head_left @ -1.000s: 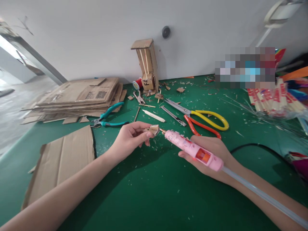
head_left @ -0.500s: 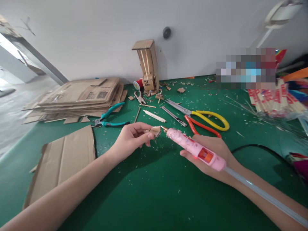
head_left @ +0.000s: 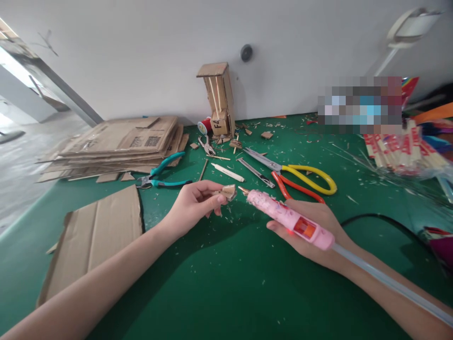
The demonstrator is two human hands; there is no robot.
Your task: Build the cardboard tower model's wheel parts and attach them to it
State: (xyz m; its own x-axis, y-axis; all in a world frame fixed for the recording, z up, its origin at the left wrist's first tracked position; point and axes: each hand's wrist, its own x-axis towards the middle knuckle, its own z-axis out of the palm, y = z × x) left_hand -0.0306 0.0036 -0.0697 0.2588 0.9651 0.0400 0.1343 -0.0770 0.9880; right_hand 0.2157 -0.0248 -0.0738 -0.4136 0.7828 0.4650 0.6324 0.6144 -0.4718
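Observation:
My left hand [head_left: 193,205] pinches a small cardboard piece [head_left: 228,191] above the green table [head_left: 226,288]. A pink glue gun [head_left: 288,218] lies in the grip of my right hand [head_left: 313,230], its metal nozzle pointing left and just short of the cardboard piece. A clear glue stick [head_left: 389,283] trails out of the gun's back end along my right forearm.
Yellow-and-orange scissors [head_left: 300,177], teal pliers [head_left: 161,174], a craft knife [head_left: 255,172], a white stick [head_left: 227,172] and cardboard scraps lie beyond my hands. A cardboard tower [head_left: 219,99] stands by the wall. Flat cardboard sheets [head_left: 123,141] are stacked at left, one sheet [head_left: 95,236] nearer. A black cable [head_left: 382,217] runs at right.
The glue gun's nozzle has drawn back slightly to the right, off the cardboard piece. My left hand has stayed nearly still.

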